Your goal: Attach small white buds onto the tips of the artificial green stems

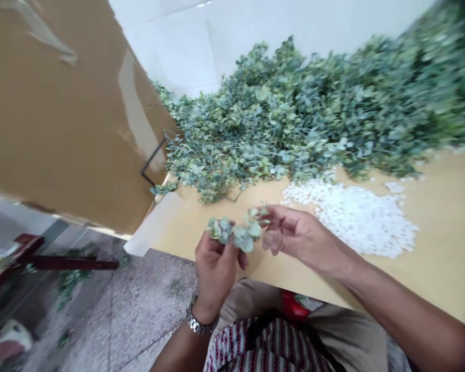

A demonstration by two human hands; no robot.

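My left hand [219, 268], with a metal-band watch [197, 318] on its wrist, is closed on a small sprig of artificial green leaves [245, 237]. Thumb and fingers pinch it near the middle, above the table's front edge. My right hand [290, 232] is just right of the sprig, its fingers loosely curved. The index fingertip meets the leaves at the sprig's right end, while the thumb stays apart from it. Behind both hands lies a long heap of similar artificial foliage [271, 119]. A pile of small white pieces [364, 222] is spread beyond my right forearm.
A large cardboard box [62, 119] stands at the left end of the yellowish table [442, 237]. Clear tape [151, 227] hangs over the table's corner. White tiled wall [170, 41] rises behind. Below left, a dark red wooden bar [73, 262] and fallen leaves [72, 279] are near the speckled floor [139, 310].
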